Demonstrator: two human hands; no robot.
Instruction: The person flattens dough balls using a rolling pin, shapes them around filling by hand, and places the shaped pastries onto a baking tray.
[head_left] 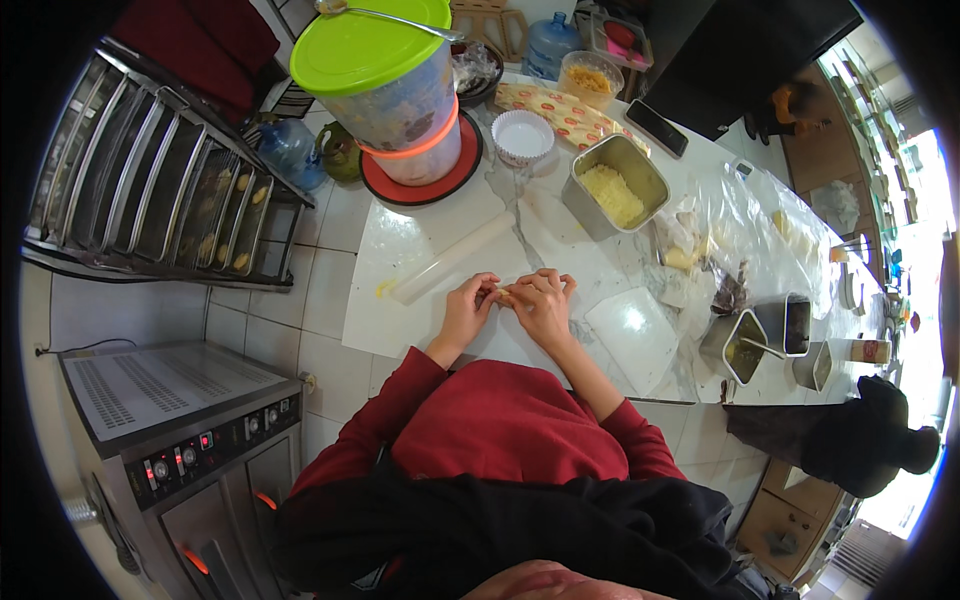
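My left hand (472, 308) and my right hand (543, 307) meet over the near part of the white marble table (400, 235). Their fingertips are pinched together on a small pale piece of dough (505, 297), mostly covered by the fingers. Just beyond my left hand lies a whitish rolling pin (455, 258), slanting away to the right. A yellow smear (385, 288) marks the table by its near end. To the right of my right hand rests a flat white sheet (632, 340). Farther off stands a metal tin (655, 188) holding yellow shreds that look like grated cheese (612, 196).
At the back left, a tall tub with a green lid (372, 40) stands on a red round board (385, 192). White paper cups (522, 137), a phone (656, 128) and plastic bags (745, 225) lie farther right. Metal tins (733, 345) stand near another person (850, 435). An oven (180, 400) is at left.
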